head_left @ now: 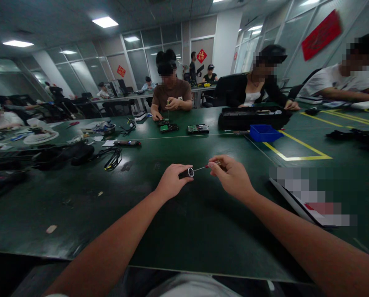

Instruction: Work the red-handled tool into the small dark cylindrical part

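Black cylinder (187, 173) w/ bright-rimmed end, in L hand (172, 181), gripped btwn thumb & fingers above green table (172, 235). R hand (231, 176) pinches thin tool (199, 168), tip by the rim; can't tell if touching. Cyl prob. light, stiff, maybe slick; best held round barrel. Tabletop smooth, slightly shiny. Beyond: blue tray (265, 134), co-worker (172, 94) opp., glass partitions (153, 64).

Left hand (172, 180) grips black cylinder (187, 173); right hand (233, 176) points thin tool (207, 166) at it. Blue bin (265, 133) beyond right hand.
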Demonstrator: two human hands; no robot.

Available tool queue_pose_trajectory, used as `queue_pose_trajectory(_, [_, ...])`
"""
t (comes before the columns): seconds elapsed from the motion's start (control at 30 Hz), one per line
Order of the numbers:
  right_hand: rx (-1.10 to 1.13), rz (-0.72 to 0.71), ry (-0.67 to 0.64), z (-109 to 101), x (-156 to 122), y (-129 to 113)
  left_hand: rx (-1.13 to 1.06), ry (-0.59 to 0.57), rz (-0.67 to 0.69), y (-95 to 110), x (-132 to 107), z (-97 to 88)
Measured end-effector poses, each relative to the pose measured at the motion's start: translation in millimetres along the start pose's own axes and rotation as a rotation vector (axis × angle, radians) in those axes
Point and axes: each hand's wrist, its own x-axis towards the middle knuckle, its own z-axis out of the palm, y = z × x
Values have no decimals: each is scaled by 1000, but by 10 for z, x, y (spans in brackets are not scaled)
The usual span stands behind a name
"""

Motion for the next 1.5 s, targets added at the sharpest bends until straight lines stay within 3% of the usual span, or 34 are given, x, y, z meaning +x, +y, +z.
queue_pose_trajectory(0.13, [-39, -64, -38, 4, -24, 13, 0, 3, -4, 0, 1, -5])
queue_pose_trajectory(0.33, [-111, 28, -59, -15, -3, -22, 4, -4, -16, 11, 1, -5])
queue_pose_trajectory(0.63, [-99, -28, -83, -12, -32, 12, 3, -3, -19, -13, 2, -2])
queue_pose_trajectory(0.9, [-177, -41, -40, 2, -22, -1, 0, -14, -14, -1, -3, 4])
queue_pose_trajectory(1.23, [-86, 11, -46, 27, -31, 32, 1, -13, -12, -9, 4, 7])
queue_pose_trajectory(1.5, [261, 121, 31, 64, 34, 73, -21, 59, -13, 18, 6, -11])
